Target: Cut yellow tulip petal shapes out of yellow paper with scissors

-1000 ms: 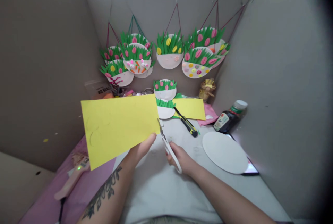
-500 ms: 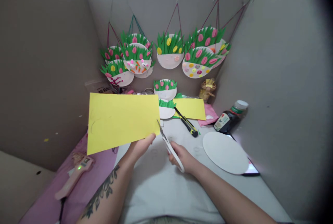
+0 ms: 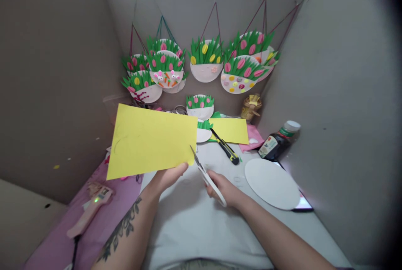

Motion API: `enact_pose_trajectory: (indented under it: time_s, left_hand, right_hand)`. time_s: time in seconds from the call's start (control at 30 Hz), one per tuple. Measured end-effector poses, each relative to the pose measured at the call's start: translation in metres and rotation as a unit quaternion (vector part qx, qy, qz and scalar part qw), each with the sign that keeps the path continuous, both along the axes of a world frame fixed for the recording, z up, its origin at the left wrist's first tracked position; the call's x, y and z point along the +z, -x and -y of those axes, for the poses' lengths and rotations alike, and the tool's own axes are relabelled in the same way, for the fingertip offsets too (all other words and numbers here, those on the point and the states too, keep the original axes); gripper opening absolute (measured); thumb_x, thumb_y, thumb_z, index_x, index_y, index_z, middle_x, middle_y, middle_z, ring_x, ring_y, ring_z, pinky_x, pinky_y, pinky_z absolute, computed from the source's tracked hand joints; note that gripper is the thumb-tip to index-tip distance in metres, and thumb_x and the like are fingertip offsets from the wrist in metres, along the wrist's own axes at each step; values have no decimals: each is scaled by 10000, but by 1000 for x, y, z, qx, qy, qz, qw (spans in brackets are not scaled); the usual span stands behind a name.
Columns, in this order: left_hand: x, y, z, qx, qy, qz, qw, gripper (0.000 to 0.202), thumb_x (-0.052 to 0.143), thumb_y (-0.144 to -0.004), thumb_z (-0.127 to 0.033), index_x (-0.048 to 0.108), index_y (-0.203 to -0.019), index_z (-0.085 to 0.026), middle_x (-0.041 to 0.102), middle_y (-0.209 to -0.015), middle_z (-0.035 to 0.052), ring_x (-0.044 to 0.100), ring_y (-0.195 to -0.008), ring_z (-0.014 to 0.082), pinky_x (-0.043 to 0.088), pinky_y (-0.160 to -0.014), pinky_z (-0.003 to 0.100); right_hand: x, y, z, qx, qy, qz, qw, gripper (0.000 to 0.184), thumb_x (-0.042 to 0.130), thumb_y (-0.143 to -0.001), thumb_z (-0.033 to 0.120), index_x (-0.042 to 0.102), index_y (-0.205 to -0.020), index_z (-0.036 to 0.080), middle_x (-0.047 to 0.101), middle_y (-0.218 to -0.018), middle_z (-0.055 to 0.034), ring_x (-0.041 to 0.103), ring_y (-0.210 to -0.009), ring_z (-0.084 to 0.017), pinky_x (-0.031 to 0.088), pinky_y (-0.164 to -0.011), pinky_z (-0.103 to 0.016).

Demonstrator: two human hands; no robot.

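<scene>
A large yellow paper sheet (image 3: 153, 140) is raised above the table, tilted, with faint pencil curves near its left side. My left hand (image 3: 171, 176) grips its lower right edge, thumb on the front; the other fingers are hidden behind the sheet. White-handled scissors (image 3: 204, 171) are in my right hand (image 3: 221, 188), whose fingers wrap round the handles. The blades point up and left, with their tip at the sheet's lower right corner. Whether the blades touch the paper I cannot tell.
A box cutter (image 3: 226, 148) lies near a second yellow sheet (image 3: 230, 131). On the right are a white oval (image 3: 271, 184) over a phone, and a dark bottle (image 3: 278, 140). A pink glue gun (image 3: 91, 211) rests at left. Decorated paper baskets (image 3: 206, 71) hang along the back wall.
The yellow sheet has tilted, its left side rising and its right edge shifting slightly right. The scissors and my right hand have moved slightly right.
</scene>
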State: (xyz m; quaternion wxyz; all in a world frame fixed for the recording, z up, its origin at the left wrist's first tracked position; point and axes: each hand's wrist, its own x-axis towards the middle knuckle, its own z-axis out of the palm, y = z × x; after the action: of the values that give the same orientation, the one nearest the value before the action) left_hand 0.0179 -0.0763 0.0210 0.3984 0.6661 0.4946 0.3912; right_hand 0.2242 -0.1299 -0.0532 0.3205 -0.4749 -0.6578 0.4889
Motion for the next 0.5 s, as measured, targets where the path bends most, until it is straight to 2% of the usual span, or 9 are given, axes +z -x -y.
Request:
enact_pose_trajectory:
  time_s: [0.23, 0.5]
  left_hand:
    - [-3, 4, -2, -15, 12, -72, 997, 192, 551, -680, -220, 511, -492, -213, 559, -511, -4, 523, -549, 162, 394, -567, 271]
    - [-2, 5, -1, -14, 8, -62, 998, 179, 555, -675, -224, 528, -499, -202, 568, -515, -6, 535, -539, 154, 409, -548, 259]
  right_hand:
    - [3, -4, -2, 7, -5, 14, 1000, 131, 556, -671, 231, 456, -741, 186, 457, -656, 35, 385, -607, -105, 334, -540, -211]
    - [4, -6, 0, 14, 1, 15, 1000, 109, 520, -648, 194, 463, -741, 184, 458, -663, 39, 379, -598, -100, 337, -543, -212]
